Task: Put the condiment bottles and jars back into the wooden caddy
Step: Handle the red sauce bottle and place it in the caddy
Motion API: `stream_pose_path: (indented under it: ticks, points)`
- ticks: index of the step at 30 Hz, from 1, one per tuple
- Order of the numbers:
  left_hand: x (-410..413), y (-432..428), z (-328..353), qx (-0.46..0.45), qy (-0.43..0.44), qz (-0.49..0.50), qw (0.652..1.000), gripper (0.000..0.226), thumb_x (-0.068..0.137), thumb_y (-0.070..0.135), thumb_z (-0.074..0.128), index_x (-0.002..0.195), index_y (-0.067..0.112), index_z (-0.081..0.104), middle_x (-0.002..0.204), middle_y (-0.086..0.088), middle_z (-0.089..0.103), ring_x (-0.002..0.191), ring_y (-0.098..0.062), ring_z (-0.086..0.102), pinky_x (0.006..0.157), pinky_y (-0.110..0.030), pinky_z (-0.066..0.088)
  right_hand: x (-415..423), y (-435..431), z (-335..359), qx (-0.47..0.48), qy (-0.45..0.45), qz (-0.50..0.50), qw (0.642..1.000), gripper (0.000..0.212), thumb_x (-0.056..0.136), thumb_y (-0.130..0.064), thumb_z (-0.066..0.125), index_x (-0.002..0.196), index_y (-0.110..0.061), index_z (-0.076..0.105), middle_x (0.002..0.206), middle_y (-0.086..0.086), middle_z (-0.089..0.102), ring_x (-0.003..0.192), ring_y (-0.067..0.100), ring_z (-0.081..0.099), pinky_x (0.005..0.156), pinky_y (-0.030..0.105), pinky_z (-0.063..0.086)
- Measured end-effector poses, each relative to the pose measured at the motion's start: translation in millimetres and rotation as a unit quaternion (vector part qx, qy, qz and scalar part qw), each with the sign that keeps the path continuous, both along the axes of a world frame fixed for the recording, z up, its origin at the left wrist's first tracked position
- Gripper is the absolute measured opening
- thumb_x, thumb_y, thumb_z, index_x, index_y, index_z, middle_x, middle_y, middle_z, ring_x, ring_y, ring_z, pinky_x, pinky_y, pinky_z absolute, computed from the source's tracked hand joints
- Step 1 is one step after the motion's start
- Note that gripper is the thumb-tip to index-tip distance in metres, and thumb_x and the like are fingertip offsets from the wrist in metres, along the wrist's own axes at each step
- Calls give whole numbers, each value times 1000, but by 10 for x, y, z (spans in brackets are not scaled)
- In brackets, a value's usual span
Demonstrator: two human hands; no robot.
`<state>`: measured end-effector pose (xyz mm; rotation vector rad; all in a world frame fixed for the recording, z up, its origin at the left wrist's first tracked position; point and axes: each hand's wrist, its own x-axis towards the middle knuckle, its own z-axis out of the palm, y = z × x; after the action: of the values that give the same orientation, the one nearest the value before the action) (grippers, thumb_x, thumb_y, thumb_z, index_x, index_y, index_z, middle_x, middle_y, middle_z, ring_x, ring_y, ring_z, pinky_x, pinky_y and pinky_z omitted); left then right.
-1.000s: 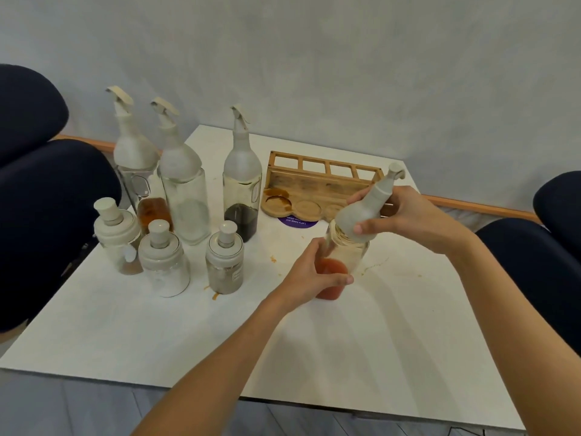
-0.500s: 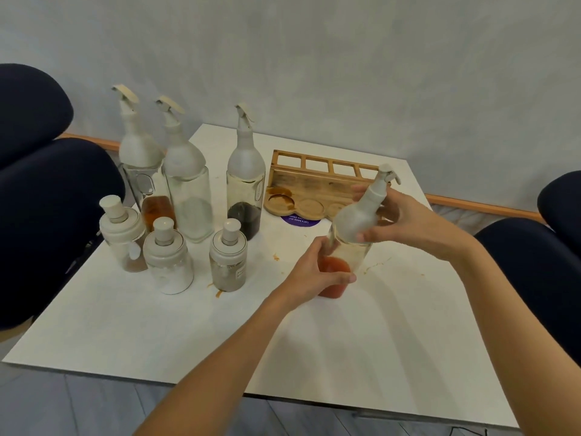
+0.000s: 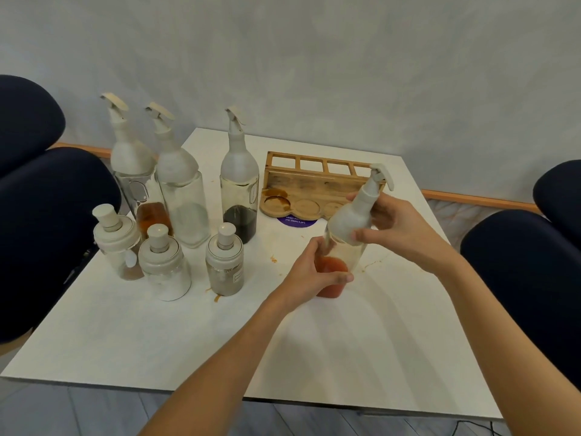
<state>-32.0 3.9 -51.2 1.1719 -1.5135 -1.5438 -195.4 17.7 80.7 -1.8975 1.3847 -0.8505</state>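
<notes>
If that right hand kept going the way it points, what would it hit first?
Probably the wooden caddy, just beyond the red-sauce bottle that the right hand grips by its top, though depth is unclear.

wooden caddy [image 3: 301, 184]: right end hidden behind red-sauce bottle [image 3: 352, 218] and right hand [image 3: 405, 228]
red-sauce bottle: lower body partly covered by left hand [image 3: 309, 275]
purple sticker [image 3: 295, 221]: half under wooden caddy, print unreadable
grey-powder jar [image 3: 224, 272]: label too small to read
left chair [image 3: 47, 221], right chair [image 3: 528, 278]: cut by frame edges

A person's bare left hand [image 3: 309, 273] and right hand [image 3: 399, 228], slender forearms [image 3: 220, 357] uncovered to the frame's edge.
</notes>
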Motion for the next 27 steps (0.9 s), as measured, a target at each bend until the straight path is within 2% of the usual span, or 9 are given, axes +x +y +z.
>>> stream_pose_path:
  ticks: [2, 5, 8, 11, 14, 18, 21, 25, 27]
  points:
    - [8, 3, 8, 1, 2, -6, 1000, 63, 63, 51, 83, 106, 57, 37, 118, 24, 46, 111, -13, 51, 75, -18, 44, 31, 6, 54, -30, -9, -22, 999, 41, 80, -17, 74, 118, -26, 61, 108, -17, 65, 102, -2, 61, 81, 12, 51]
    - [16, 7, 5, -2, 1, -10, 1000, 65, 59, 57, 81, 106, 59, 36, 118, 25, 46, 109, -13, 52, 72, -16, 45, 58, 3, 185, -57, -21, -43, 997, 30, 85, -15, 70, 114, -13, 65, 110, 0, 68, 105, 14, 62, 91, 32, 53]
    - [12, 5, -10, -4, 4, -9, 1000, 68, 56, 59, 81, 107, 58, 36, 121, 22, 48, 112, -14, 53, 76, -18, 47, 54, 0, 252, -67, 10, -37, 997, 27, 83, -19, 73, 109, -12, 67, 108, 3, 68, 103, 17, 63, 91, 37, 54]
    - [15, 6, -14, -5, 8, -10, 1000, 68, 57, 58, 82, 108, 58, 36, 119, 26, 47, 111, -14, 53, 74, -16, 45, 63, 9, 245, -103, 34, -56, 992, 33, 78, -32, 77, 104, -16, 66, 100, 0, 67, 95, 17, 62, 83, 31, 54]
    - [9, -12, -25, -2, -1, -5, 1000, 75, 57, 58, 82, 115, 52, 36, 124, 20, 47, 116, -17, 50, 82, -24, 46, 39, 24, 195, -122, 42, -89, 988, 50, 70, -49, 76, 107, -19, 61, 97, -2, 65, 92, 18, 61, 78, 29, 54]
    - [4, -15, -25, 6, -6, -2, 1000, 78, 63, 51, 84, 122, 47, 34, 127, 17, 46, 118, -16, 48, 87, -29, 44, -3, 57, 106, 17, -7, -27, 999, 77, 56, -56, 78, 124, -31, 51, 116, -15, 61, 108, 7, 60, 90, 25, 52]
    - [10, -16, -17, 7, 0, 2, 1000, 77, 63, 48, 85, 123, 46, 36, 129, 14, 47, 120, -18, 48, 92, -33, 47, 37, 62, -16, 30, -1, -5, 1000, 75, 58, -48, 80, 125, -29, 52, 120, -12, 62, 111, 6, 61, 92, 19, 52]
    - [13, -25, -6, 4, -19, 3, 1000, 78, 66, 47, 84, 126, 46, 33, 132, 14, 45, 120, -17, 47, 90, -31, 46, 74, 62, -15, -23, -2, -47, 999, 71, 55, -49, 81, 118, -30, 55, 114, -10, 63, 104, 5, 60, 79, 3, 47]
    - [18, -30, -7, 3, -25, 3, 1000, 78, 67, 49, 83, 125, 47, 33, 129, 15, 45, 119, -17, 48, 88, -31, 45, 103, 71, -55, -51, 24, -63, 996, 73, 57, -50, 81, 121, -26, 55, 114, -9, 61, 102, 7, 58, 76, 2, 45]
